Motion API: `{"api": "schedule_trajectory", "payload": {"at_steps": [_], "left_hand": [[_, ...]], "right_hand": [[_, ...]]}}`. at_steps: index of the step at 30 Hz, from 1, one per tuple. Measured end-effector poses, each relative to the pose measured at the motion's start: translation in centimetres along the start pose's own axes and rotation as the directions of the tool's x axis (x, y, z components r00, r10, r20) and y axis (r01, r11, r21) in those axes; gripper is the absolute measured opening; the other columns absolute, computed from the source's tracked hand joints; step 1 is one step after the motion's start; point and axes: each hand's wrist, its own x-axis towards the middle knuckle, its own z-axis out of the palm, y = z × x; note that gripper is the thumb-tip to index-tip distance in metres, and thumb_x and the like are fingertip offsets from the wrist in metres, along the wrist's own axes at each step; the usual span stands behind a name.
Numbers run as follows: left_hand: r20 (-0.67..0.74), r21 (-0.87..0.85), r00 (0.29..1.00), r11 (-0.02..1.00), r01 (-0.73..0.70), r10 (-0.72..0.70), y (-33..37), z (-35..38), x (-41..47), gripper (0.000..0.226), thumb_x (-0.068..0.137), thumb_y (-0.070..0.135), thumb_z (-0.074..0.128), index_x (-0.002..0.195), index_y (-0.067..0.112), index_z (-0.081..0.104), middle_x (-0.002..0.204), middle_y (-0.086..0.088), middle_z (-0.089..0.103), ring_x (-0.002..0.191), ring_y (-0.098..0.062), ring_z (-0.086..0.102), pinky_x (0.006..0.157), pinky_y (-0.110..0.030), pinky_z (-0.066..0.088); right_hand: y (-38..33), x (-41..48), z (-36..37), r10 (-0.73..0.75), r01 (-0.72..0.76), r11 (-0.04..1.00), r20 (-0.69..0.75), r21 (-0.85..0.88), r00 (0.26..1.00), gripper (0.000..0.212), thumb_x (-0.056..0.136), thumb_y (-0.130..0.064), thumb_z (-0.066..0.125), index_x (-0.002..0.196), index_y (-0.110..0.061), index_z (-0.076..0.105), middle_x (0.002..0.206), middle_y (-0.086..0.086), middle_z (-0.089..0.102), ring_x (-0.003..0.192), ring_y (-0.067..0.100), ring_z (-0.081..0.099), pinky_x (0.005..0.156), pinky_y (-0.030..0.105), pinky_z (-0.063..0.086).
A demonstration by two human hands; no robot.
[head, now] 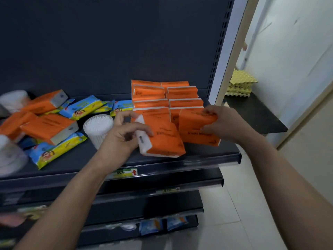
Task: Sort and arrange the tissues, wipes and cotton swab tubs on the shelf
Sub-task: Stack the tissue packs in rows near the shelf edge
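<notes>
At the front of the shelf [207, 152], 2 orange tissue packs are gripped in curled fingers — the tilted pack [165, 141] by the left hand [124, 136], the second pack [195, 131] by the right hand [223, 121] — and the stacked packs [158, 98] behind could be toppled by a crooked shove.

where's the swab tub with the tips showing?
Head view: the swab tub stands upright on the shelf, between the left hand and a loose orange tissue pack on its left.

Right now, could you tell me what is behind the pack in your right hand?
Stacked orange tissue packs; the held pack and right hand hide the nearest ones' lower parts.
</notes>
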Motion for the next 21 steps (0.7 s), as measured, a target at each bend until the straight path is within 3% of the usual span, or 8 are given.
{"api": "schedule_trajectory", "payload": {"at_steps": [3, 6, 8, 10, 14, 15, 18, 21], "left_hand": [[-0.019, -0.064, 0.999, 0.997, 0.043, -0.044, -0.6, 0.1, -0.3, 0.057, 0.078, -0.016, 0.059, 0.068, 0.039, 0.071, 0.111, 0.007, 0.042, 0.104, 0.008, 0.047, 0.084, -0.010, 0.044], [0.002, -0.073, 0.994, 0.991, 0.109, -0.109, -1.3, 0.1, -0.5, 0.061, 0.081, -0.016, 0.057, 0.070, 0.042, 0.071, 0.113, 0.010, 0.046, 0.103, 0.002, 0.054, 0.082, -0.011, 0.047], [0.034, -0.028, 0.990, 0.990, 0.138, -0.137, -1.5, -0.2, -0.8, 0.060, 0.083, -0.017, 0.052, 0.073, 0.040, 0.070, 0.116, 0.011, 0.045, 0.105, 0.002, 0.053, 0.081, -0.012, 0.048], [0.072, -0.040, 0.982, 0.983, 0.178, -0.175, -1.7, -0.7, -1.1, 0.051, 0.082, -0.015, 0.050, 0.079, 0.031, 0.070, 0.116, 0.014, 0.047, 0.107, -0.003, 0.053, 0.082, -0.023, 0.052], [0.117, -0.090, 0.964, 0.964, 0.251, -0.240, -1.6, -1.2, -1.5, 0.012, 0.067, 0.023, 0.066, 0.078, 0.023, 0.068, 0.117, 0.014, 0.047, 0.099, -0.010, 0.057, 0.079, -0.025, 0.052], [0.092, -0.070, 0.964, 0.964, 0.255, -0.249, -1.7, -1.2, -1.4, 0.012, 0.067, 0.025, 0.072, 0.077, 0.025, 0.065, 0.119, 0.011, 0.044, 0.098, -0.017, 0.057, 0.078, -0.028, 0.054], [0.073, -0.089, 0.969, 0.967, 0.240, -0.234, -2.2, -1.2, -1.2, 0.033, 0.073, -0.003, 0.073, 0.086, 0.021, 0.055, 0.119, -0.001, 0.042, 0.094, -0.039, 0.056, 0.070, -0.044, 0.057], [0.154, -0.206, 0.962, 0.945, 0.253, -0.224, -2.2, -1.5, -1.0, 0.064, 0.074, -0.015, 0.066, 0.111, 0.035, 0.049, 0.123, -0.010, 0.044, 0.092, -0.025, 0.066, 0.071, -0.037, 0.058]], "right_hand": [[0.3, 0.5, 0.5, 0.029, -0.026, 0.997, 0.033, -0.067, 0.999, 0.047, 0.079, -0.031, 0.069, 0.122, -0.028, 0.052, 0.115, 0.005, 0.055, 0.108, 0.027, 0.050, 0.095, 0.046, 0.044], [0.7, 0.9, 1.1, 0.050, -0.043, 0.972, 0.024, -0.229, 0.998, 0.053, 0.082, -0.034, 0.066, 0.131, -0.033, 0.046, 0.128, 0.008, 0.043, 0.125, 0.031, 0.030, 0.104, 0.045, 0.029], [0.7, 1.3, 1.6, 0.042, -0.038, 0.975, 0.014, -0.217, 0.999, 0.054, 0.083, -0.031, 0.066, 0.133, -0.032, 0.045, 0.129, 0.009, 0.037, 0.125, 0.031, 0.024, 0.105, 0.042, 0.026], [0.6, 1.9, 2.4, 0.044, -0.043, 0.983, 0.001, -0.181, 0.999, 0.054, 0.083, -0.028, 0.067, 0.133, -0.031, 0.046, 0.129, 0.010, 0.035, 0.125, 0.031, 0.023, 0.106, 0.041, 0.025], [0.5, 2.7, 4.0, 0.077, -0.081, 0.985, -0.038, -0.150, 0.996, 0.059, 0.079, -0.026, 0.070, 0.132, -0.023, 0.043, 0.131, 0.012, 0.034, 0.127, 0.032, 0.027, 0.106, 0.043, 0.030], [0.4, 2.8, 4.3, 0.087, -0.095, 0.986, -0.066, -0.135, 0.994, 0.062, 0.078, -0.024, 0.071, 0.131, -0.019, 0.041, 0.132, 0.013, 0.034, 0.127, 0.032, 0.030, 0.106, 0.044, 0.032], [0.2, 3.0, 4.7, 0.113, -0.126, 0.990, -0.162, -0.066, 0.980, 0.064, 0.075, -0.018, 0.075, 0.125, -0.010, 0.037, 0.131, 0.013, 0.033, 0.122, 0.033, 0.039, 0.102, 0.045, 0.039], [-0.2, 3.1, 4.7, 0.149, -0.158, 0.987, -0.195, -0.035, 0.970, 0.060, 0.076, -0.015, 0.074, 0.122, -0.009, 0.036, 0.130, 0.014, 0.034, 0.117, 0.033, 0.045, 0.095, 0.043, 0.042]]}}
